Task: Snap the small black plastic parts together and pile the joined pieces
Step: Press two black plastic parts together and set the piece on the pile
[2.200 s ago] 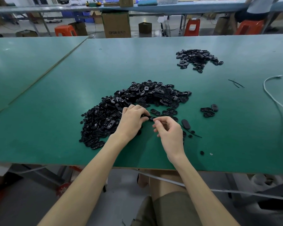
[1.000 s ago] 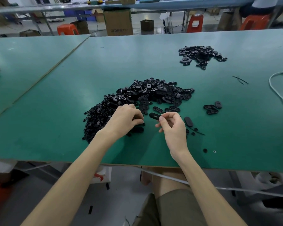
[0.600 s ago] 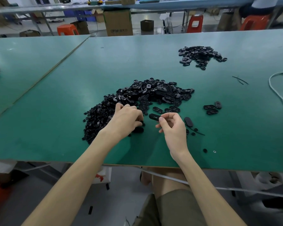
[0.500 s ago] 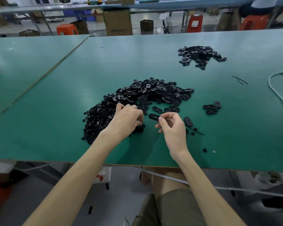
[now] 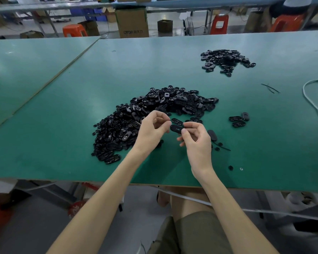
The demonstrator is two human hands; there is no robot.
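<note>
Black parts (image 5: 154,110) lie heaped on the green table (image 5: 62,129), and a smaller joined pile (image 5: 226,59) sits far right. The left hand (image 5: 151,131), down in the heap half a second ago, is now raised with its fingers curled; whether it holds anything is unclear. The right hand (image 5: 196,143) pinches one oval part (image 5: 176,129) just beside the left hand's fingertips.

The left forearm (image 5: 106,195) and right forearm (image 5: 226,204), both bare, reach forward and angle toward each other, wrists roughly straight. The left grip (image 5: 152,130) has its fingers curled, thumb and forefinger tips drawn together just beside one end of a small black part (image 5: 176,129); whether they pinch anything cannot be told. The right grip (image 5: 197,142) pinches that part by its other end between thumb and forefinger, its other fingers loosely bent underneath. The two grips sit close, fingertips almost meeting
</note>
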